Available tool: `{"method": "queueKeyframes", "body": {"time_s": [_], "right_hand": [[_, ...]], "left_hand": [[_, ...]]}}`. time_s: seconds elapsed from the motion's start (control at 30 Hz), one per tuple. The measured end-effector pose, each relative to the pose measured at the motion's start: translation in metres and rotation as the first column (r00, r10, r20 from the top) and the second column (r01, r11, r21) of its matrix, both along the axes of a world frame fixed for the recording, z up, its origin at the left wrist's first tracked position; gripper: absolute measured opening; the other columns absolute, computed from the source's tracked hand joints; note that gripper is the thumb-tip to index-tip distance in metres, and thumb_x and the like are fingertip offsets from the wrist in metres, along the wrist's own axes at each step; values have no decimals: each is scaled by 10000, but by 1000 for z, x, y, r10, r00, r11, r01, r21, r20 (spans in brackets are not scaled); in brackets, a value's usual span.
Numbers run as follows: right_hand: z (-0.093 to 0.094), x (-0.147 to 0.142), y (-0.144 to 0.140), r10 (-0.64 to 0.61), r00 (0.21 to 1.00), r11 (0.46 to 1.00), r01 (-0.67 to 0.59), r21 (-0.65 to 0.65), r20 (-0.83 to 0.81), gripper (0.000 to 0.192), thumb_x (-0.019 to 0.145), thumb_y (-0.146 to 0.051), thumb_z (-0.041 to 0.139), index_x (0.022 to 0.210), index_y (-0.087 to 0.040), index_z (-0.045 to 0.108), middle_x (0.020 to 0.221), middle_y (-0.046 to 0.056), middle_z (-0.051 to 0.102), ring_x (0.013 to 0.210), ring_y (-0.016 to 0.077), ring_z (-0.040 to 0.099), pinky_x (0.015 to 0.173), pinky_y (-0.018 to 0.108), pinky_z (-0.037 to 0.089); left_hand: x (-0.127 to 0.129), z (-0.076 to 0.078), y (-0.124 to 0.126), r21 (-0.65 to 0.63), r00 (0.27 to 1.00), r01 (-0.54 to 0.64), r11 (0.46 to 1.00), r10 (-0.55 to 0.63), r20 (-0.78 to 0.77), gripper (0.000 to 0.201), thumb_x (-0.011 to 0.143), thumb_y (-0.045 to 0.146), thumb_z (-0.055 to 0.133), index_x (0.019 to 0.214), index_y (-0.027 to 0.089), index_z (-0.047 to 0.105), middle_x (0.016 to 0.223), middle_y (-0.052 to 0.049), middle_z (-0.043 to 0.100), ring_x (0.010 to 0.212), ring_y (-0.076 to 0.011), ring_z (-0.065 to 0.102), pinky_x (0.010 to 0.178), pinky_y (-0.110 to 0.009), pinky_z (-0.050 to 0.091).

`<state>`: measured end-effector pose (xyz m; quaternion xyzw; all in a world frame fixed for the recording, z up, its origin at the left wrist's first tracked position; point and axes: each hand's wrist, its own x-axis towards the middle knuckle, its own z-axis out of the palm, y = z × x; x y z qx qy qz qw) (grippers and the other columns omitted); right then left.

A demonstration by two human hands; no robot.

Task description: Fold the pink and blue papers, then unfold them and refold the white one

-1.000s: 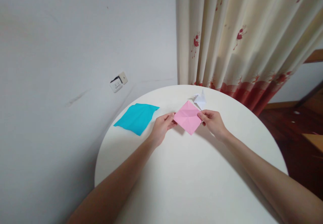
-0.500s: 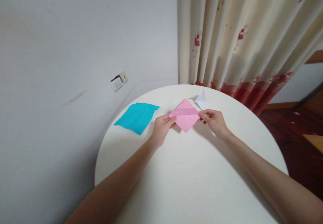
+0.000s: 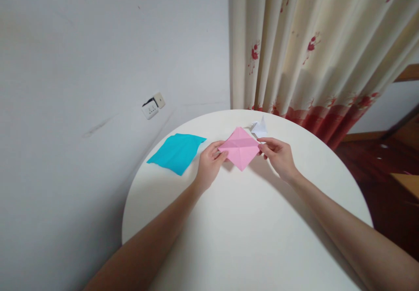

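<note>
A pink origami paper (image 3: 241, 150), folded into a diamond with creases across its face, is held above the table by its two side corners. My left hand (image 3: 211, 162) pinches the left corner, thumb on top and fingers partly hidden beneath. At the right corner my right hand (image 3: 278, 154) grips with the thumb, its index finger lifted off the paper. Just behind the pink paper stands a small white folded paper figure (image 3: 259, 128) with a pointed tip. To the left of my left hand lies a turquoise sheet of paper (image 3: 177, 152).
The round white table (image 3: 248, 225) fills the lower middle. A white wall with a power socket (image 3: 150, 109) borders it on the left. Behind it hangs a cream curtain (image 3: 281, 55) with red flowers. Dark reddish floor (image 3: 363, 160) shows at the right.
My right index finger has lifted from the pink paper. The paper has tilted slightly and its creases show more plainly. My left hand keeps its hold.
</note>
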<state>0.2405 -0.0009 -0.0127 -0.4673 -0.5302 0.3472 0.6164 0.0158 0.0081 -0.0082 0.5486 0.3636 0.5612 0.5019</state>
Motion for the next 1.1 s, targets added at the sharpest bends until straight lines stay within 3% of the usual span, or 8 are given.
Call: {"method": "queueKeyframes", "body": {"time_s": [0.13,0.23,0.47,0.7,0.87,0.97,1.1], "right_hand": [[4,0,-3,43,999,999,-43,24,12,315,775,-405,714,974,-163,744,686,40,708,616,170,642,496,269,445],[5,-1,-6,96,995,993,-96,66,-1,330,796,-404,701,1028,-173,741,702,39,707,614,168,637,493,274,445],[5,-2,-12,56,997,992,-62,112,57,289,841,-409,664,1004,-192,763,755,58,719,600,174,641,484,289,439],[7,-2,-16,79,996,988,-84,128,41,363,891,-463,605,1110,-192,706,859,59,711,624,169,678,500,274,455],[8,-3,-16,119,992,985,-123,121,46,438,849,-462,674,1186,-189,608,787,35,699,624,173,681,503,259,466],[6,-4,-14,172,984,977,-177,120,54,371,830,-413,708,1113,-182,640,860,58,720,655,168,685,538,264,489],[3,-4,-9,221,975,970,-221,100,11,304,786,-392,745,992,-177,680,860,60,733,647,160,676,556,268,505]], "left_hand": [[-1,0,0,-9,998,-53,999,53,-19,233,717,313,761,885,153,735,932,-77,726,826,-206,680,752,-325,564],[-1,0,0,-22,999,-43,999,42,-8,186,708,284,741,842,156,759,905,-71,731,797,-191,673,761,-325,553],[-2,3,-1,-62,984,59,996,-48,169,262,757,378,662,801,140,763,826,-78,705,737,-173,636,691,-312,559],[0,1,-1,-31,999,-39,999,38,-21,278,667,311,823,877,147,747,799,-47,730,732,-153,651,698,-259,517],[1,0,-3,-45,1000,-13,999,11,-26,424,646,258,837,1043,152,730,903,-62,750,786,-151,667,737,-252,518],[2,-1,-3,-25,999,3,1000,-4,-37,514,651,262,835,1134,142,708,1001,-88,744,868,-181,679,798,-283,531],[3,-2,-2,98,999,18,995,-15,-37,623,637,230,846,1226,159,658,1224,-118,674,1080,-237,646,937,-337,515]]}}
